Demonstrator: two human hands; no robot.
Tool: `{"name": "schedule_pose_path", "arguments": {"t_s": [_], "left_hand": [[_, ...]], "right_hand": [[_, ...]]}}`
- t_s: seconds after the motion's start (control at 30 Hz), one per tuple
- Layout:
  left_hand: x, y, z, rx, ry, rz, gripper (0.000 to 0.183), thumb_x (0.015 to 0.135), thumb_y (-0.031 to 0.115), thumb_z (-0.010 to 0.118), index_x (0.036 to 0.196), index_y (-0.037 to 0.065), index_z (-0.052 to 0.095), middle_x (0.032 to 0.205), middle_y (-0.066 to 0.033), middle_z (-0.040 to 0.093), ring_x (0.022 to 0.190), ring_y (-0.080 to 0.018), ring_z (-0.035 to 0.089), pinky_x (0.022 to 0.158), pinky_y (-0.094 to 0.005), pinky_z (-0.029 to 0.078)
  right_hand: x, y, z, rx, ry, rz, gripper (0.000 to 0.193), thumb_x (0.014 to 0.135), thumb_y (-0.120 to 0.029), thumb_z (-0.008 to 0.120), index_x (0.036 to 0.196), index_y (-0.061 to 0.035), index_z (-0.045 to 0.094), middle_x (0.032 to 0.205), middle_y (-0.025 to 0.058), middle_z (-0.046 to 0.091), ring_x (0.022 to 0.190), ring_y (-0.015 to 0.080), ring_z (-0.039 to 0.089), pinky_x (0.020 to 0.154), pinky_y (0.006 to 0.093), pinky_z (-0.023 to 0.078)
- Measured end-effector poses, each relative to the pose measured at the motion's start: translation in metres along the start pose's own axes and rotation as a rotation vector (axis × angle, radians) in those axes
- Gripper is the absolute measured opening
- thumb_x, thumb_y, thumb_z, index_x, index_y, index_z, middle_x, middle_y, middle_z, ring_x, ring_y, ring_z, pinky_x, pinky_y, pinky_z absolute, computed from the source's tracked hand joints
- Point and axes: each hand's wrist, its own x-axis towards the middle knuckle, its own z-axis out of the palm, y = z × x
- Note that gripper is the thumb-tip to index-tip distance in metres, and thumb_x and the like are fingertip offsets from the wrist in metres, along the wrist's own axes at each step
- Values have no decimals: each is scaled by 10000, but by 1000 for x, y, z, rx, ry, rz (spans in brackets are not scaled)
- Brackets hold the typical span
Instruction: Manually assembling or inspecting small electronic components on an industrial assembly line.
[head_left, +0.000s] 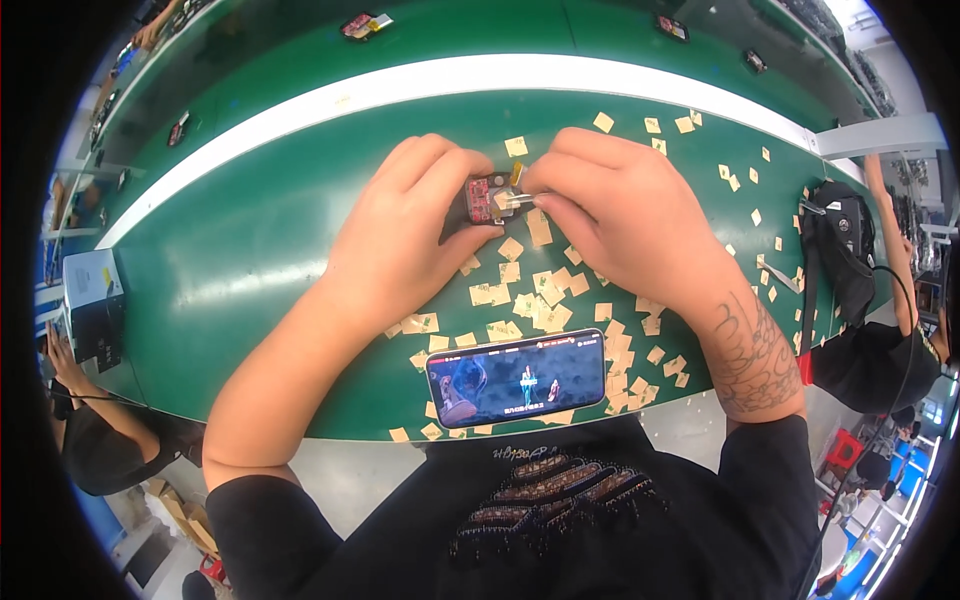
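In the head view, a small rectangular device with a red circuit board and dark casing (pixel 480 203) is held between both hands, above a glossy green tabletop (pixel 250 260). The left hand (pixel 415 200) grips the device from the left, its fingers curled at the upper edge and its thumb against the lower corner. The right hand (pixel 605 200) pinches a thin silver metal tool (pixel 521 199) between thumb and forefinger; the tool's tip lies over the right part of the board, where a pale piece shows, too small to tell whether it is touching. A narrow yellow strip (pixel 517 172) stands at the device's upper right, near the right fingertips.

Many small cream paper squares (pixel 541 228) lie scattered below and to the right of the hands. A black smartphone with a lit screen (pixel 517 380) lies near the front edge, among the squares. At the far right sits a black fabric bag (pixel 850 240); beyond the white raised strip (pixel 330 100), more small devices (pixel 366 26) lie on a green surface.
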Motion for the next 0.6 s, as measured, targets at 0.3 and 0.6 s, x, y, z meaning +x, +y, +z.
{"name": "schedule_pose_path", "arguments": {"t_s": [0.3, 0.6], "left_hand": [[2, -11, -6, -110, -77, 41, 585, 717, 15, 936, 1228, 22, 651, 1150, -117, 675, 1064, -317, 669, 929, -408, 580], [4, -14, -5, -159, -121, 28, 564, 734, -4, 924, 1224, 22, 645, 1136, -116, 671, 1047, -309, 674, 912, -394, 593]], "right_hand": [[-3, 28, -2, 183, -81, 49, 150, 958, 19, 679, 1105, -12, 680, 944, 159, 683, 867, 342, 696, 752, 439, 565], [1, 19, 2, 37, -83, 142, 233, 916, -76, 798, 1126, -48, 701, 929, 130, 684, 898, 342, 710, 782, 430, 585]]}}
